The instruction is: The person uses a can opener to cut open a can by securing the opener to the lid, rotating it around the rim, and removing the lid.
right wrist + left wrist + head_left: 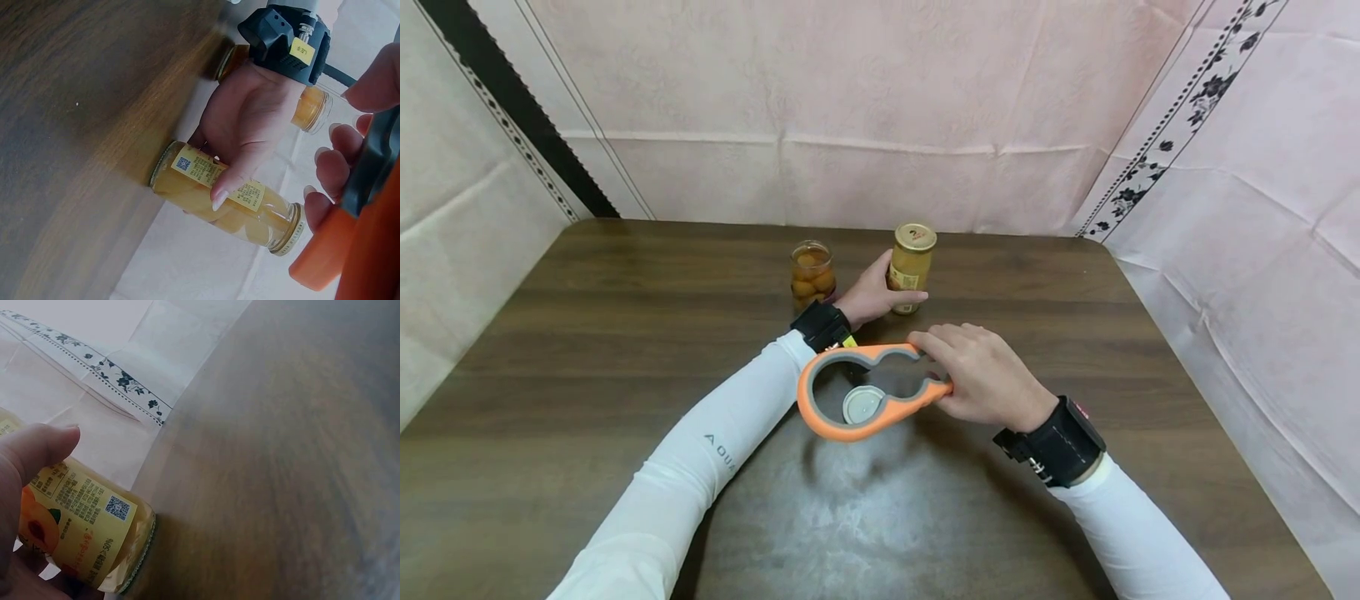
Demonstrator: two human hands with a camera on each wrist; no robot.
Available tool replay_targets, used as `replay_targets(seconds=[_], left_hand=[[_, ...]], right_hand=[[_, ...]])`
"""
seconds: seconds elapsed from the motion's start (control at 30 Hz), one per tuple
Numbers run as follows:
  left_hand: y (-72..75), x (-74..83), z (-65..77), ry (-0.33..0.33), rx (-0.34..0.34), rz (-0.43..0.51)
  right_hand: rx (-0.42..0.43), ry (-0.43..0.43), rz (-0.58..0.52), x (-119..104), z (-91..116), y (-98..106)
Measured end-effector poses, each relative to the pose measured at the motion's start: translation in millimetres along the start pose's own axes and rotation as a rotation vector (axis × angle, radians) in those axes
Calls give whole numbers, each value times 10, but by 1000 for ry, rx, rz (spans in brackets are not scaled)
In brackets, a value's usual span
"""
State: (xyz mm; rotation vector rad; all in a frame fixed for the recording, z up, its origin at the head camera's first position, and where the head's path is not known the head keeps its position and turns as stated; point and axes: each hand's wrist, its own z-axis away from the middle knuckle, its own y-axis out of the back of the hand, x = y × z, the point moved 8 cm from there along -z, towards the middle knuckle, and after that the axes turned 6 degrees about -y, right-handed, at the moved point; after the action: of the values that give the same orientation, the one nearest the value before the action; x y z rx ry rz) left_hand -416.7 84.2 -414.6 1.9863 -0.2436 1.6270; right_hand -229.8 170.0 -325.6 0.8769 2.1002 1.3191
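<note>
My left hand [872, 293] grips a lidded glass jar [912, 265] of pale yellow fruit around its side, thumb across the label. The label [94, 509] shows a peach and a square code in the left wrist view. In the right wrist view, the gold lid [289, 231] sits on the jar's neck. My right hand [988, 373] holds an orange and grey jar opener [850, 433] by its handles, nearer to me than the jar. The opener's loop points left, with nothing gripped inside it. A loose round lid [862, 404] shows through the loop.
A lidless jar of orange fruit [812, 275] stands on the wooden table [700, 275], left of my left hand. The table's far edge runs just behind both jars, with a pale patterned cloth [850, 183] hanging beyond.
</note>
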Motion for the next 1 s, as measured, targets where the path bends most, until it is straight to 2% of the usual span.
replay_targets(seconds=[0.27,0.7,1.0], left_hand=[[2,-20,21,-15,-4,-13],[-13,6,165,-20,-32,4],[-25,23,278,-49,-55,28]], right_hand=[[-3,13,-5,-19,6,-16],[-10,31,16,-49,16,-33],[-4,41,24,-67,32,-35]])
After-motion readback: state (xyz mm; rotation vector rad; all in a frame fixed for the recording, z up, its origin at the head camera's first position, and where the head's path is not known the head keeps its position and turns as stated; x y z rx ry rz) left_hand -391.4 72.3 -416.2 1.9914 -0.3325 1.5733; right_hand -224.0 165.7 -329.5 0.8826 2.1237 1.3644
